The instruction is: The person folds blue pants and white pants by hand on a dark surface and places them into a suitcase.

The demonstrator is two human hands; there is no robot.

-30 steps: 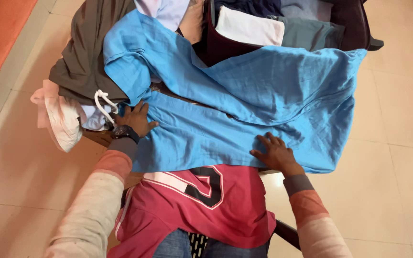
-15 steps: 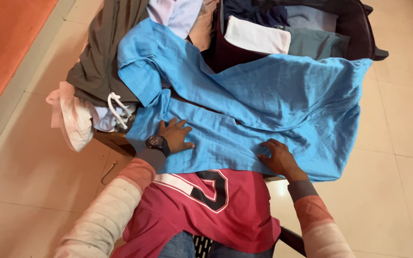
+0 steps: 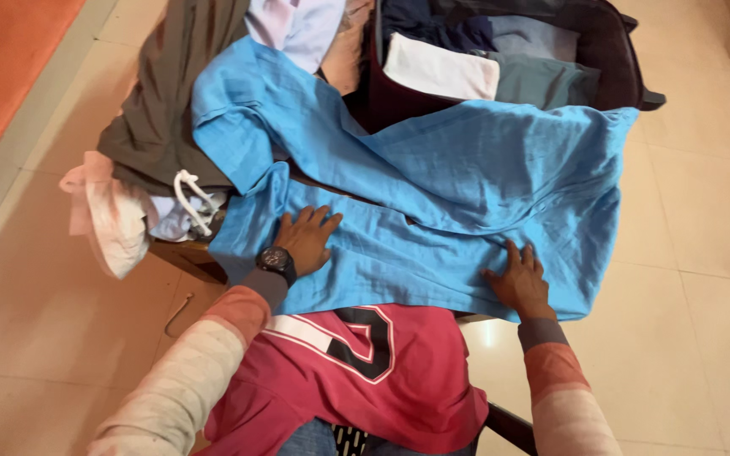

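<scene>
Flat now, both palms pressing a blue shirt (image 3: 433,194) spread over a small worktop (image 3: 181,253).

Nearest, the left hand (image 3: 304,239) — fingers spread wide, gripping nothing — lies on the shirt's lower left; the right hand (image 3: 519,279) rests open near the hem at right. By my reading the shirt is laid out but not yet folded: a sleeve is loose at upper left and creases remain. Beyond — a heap of clothes (image 3: 158,127) to the left, and an open suitcase (image 3: 610,51) holding folded pieces.
</scene>
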